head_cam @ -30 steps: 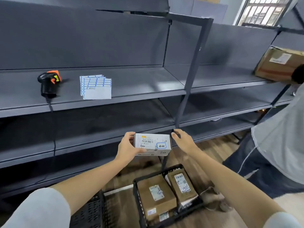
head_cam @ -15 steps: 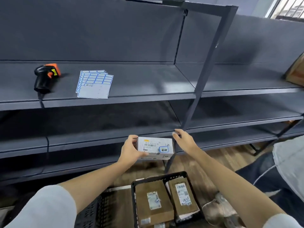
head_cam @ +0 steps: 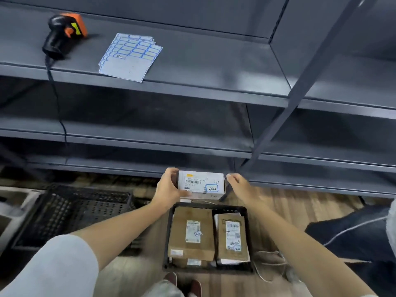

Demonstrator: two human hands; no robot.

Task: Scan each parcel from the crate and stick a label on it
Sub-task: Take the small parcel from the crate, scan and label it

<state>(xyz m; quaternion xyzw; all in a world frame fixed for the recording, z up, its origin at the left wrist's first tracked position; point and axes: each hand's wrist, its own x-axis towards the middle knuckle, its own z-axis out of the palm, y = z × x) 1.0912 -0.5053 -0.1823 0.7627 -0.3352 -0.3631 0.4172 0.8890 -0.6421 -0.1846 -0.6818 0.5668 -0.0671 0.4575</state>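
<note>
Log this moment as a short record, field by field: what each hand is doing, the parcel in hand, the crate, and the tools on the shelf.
left hand: grips the left end of the white parcel
right hand: open, at the parcel's right end; contact unclear
white parcel: held above the crate, printed label up, blue-bordered sticker at its lower right corner
black crate: on the floor, holds two brown parcels side by side, labels up
scanner: lying on the upper shelf, cable hanging over the edge
label sheets: on the same shelf, right of the scanner
</note>
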